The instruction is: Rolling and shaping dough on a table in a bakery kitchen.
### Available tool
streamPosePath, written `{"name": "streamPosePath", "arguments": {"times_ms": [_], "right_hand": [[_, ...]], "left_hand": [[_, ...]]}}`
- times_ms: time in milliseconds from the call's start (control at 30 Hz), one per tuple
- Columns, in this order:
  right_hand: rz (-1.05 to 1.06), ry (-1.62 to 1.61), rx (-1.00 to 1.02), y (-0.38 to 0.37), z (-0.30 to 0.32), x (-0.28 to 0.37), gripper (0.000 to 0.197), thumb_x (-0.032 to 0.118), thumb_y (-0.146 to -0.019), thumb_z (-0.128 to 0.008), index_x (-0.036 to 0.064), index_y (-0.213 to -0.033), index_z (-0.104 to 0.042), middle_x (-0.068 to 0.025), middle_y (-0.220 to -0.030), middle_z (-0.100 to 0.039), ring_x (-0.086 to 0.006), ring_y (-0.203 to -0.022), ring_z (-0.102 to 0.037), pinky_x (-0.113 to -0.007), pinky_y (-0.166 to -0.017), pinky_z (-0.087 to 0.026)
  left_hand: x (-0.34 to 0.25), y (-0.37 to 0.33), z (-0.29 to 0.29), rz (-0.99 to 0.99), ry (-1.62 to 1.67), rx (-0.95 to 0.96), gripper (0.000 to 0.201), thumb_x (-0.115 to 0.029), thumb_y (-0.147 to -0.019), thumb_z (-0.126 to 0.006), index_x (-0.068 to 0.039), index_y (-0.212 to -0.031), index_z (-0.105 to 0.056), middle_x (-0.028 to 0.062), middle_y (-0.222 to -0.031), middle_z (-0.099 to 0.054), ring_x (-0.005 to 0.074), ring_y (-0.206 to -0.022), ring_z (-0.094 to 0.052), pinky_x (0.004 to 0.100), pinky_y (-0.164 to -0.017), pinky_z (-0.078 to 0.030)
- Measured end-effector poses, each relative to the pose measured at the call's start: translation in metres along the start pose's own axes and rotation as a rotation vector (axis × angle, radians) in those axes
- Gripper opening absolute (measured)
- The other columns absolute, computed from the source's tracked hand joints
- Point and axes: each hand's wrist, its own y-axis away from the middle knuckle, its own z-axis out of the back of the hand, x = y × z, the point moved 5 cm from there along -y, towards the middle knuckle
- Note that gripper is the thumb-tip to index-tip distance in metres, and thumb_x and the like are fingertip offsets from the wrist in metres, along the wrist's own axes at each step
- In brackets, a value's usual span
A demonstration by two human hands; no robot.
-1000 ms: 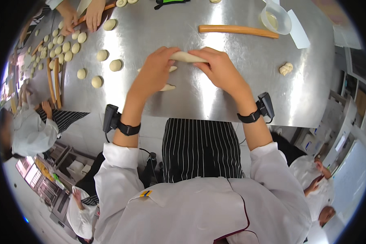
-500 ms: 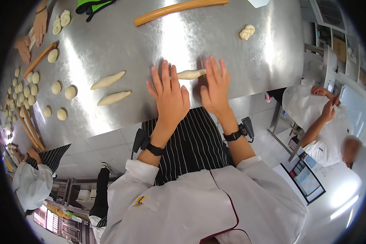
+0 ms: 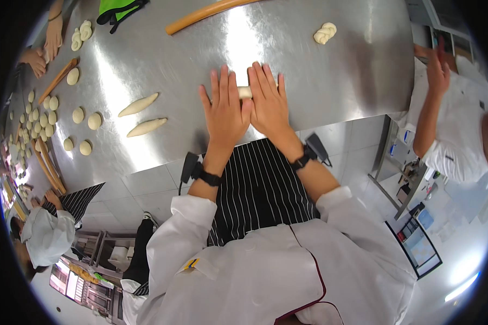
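Both hands lie flat over one short roll of dough on the steel table. My left hand covers its left part, fingers stretched out and pointing away from me. Beside it, my right hand rests flat over the right part, thumbs close together. Only the dough's middle and a small tip past the right fingers show. To the left lie two tapered dough strips, a farther one and a nearer one. A braided dough knot sits at the far right.
A long wooden rolling pin lies at the far side. Several dough balls and more wooden pins cover the left. A co-worker's hands work at the far left. Another person stands right of the table.
My hands have come together over the dough, the right one moving left, and more of the dough is covered. The person at the right has moved closer to the table, one arm raised.
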Motion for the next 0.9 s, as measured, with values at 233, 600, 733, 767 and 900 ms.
{"name": "streamPosePath", "arguments": {"times_ms": [233,600,733,767,900], "right_hand": [[-0.009,-0.009,0.029,-0.009,0.005,-0.014,0.081,0.039,-0.105,-0.063,-0.0003,-0.170,-0.038,-0.0214,-0.176,-0.039,-0.0432,-0.163,-0.036,-0.066,-0.131,-0.022],[-0.010,-0.037,0.014,0.006,0.005,-0.023,0.080,0.038,-0.104,-0.064,0.0019,-0.171,-0.039,-0.0189,-0.177,-0.039,-0.0386,-0.163,-0.037,-0.065,-0.132,-0.022],[-0.032,-0.043,0.037,0.029,-0.002,-0.024,0.078,0.036,-0.104,-0.064,0.0007,-0.170,-0.039,-0.0188,-0.176,-0.040,-0.0378,-0.162,-0.039,-0.066,-0.132,-0.021],[-0.022,-0.010,0.039,0.021,0.002,-0.024,0.077,0.035,-0.104,-0.063,0.0004,-0.170,-0.039,-0.0188,-0.176,-0.040,-0.0381,-0.162,-0.039,-0.066,-0.132,-0.020],[0.040,-0.059,0.036,0.006,0.008,-0.026,0.074,0.035,-0.107,-0.061,-0.0001,-0.169,-0.040,-0.0190,-0.176,-0.040,-0.0394,-0.162,-0.039,-0.067,-0.131,-0.021]], "left_hand": [[-0.005,0.013,-0.007,0.069,-0.038,-0.002,0.070,-0.040,-0.113,-0.037,0.002,-0.169,-0.039,0.0186,-0.179,-0.035,0.0435,-0.167,-0.027,0.0702,-0.132,-0.005],[-0.003,0.009,-0.006,0.115,-0.076,-0.049,0.064,-0.032,-0.112,-0.042,-0.001,-0.167,-0.043,0.0168,-0.178,-0.037,0.0426,-0.167,-0.028,0.0707,-0.132,-0.010],[-0.010,0.044,-0.017,0.102,0.005,-0.062,0.061,-0.030,-0.111,-0.043,-0.001,-0.164,-0.046,0.0163,-0.178,-0.037,0.0429,-0.166,-0.029,0.0706,-0.131,-0.012],[-0.012,0.034,-0.014,0.104,0.013,-0.051,0.061,-0.030,-0.111,-0.043,-0.001,-0.164,-0.046,0.0163,-0.178,-0.037,0.0429,-0.166,-0.029,0.0706,-0.131,-0.012],[-0.006,0.002,-0.003,0.084,-0.166,-0.001,0.066,-0.035,-0.112,-0.043,-0.001,-0.168,-0.042,0.0189,-0.178,-0.037,0.0426,-0.166,-0.030,0.0668,-0.134,-0.010]]}}
